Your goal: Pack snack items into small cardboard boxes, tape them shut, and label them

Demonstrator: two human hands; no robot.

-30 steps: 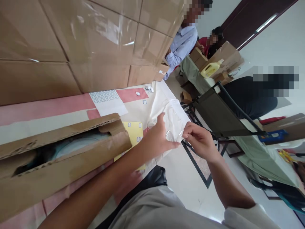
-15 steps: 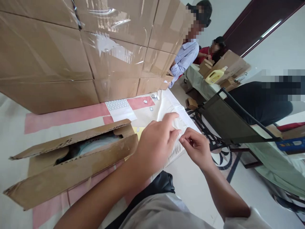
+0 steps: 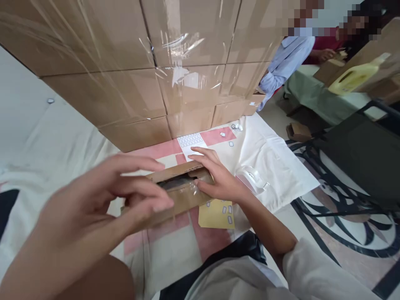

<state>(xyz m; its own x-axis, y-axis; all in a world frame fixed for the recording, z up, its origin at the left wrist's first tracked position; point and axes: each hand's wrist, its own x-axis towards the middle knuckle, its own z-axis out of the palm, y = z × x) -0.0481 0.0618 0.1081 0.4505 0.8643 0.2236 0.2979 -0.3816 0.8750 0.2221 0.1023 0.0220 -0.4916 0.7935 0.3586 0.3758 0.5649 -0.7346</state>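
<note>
My left hand (image 3: 109, 200) is large and slightly blurred in front of the cardboard box (image 3: 178, 204). Its fingers are curved and apart, and I see nothing between them. At the box's right end is my right hand (image 3: 218, 175), fingers stretched out over the far edge and thumb at the opening. The narrow box lies on the table with its top flaps parted; something dark shows inside. Clear tape glints on its near side. Just right of the box lies a yellow sheet (image 3: 215, 218) with small bordered labels.
A wall of taped cartons (image 3: 193, 91) stands behind the box. A white label sheet (image 3: 190, 141) lies before it, and a white tape dispenser (image 3: 251, 179) sits to the right. Two people are near a far table with a yellow jug (image 3: 356, 77). A dark chair (image 3: 362, 158) stands at right.
My hands, close together right of the box before, have separated. The right one is now at the box's right end, the left one in front of it. The view has swung left.
</note>
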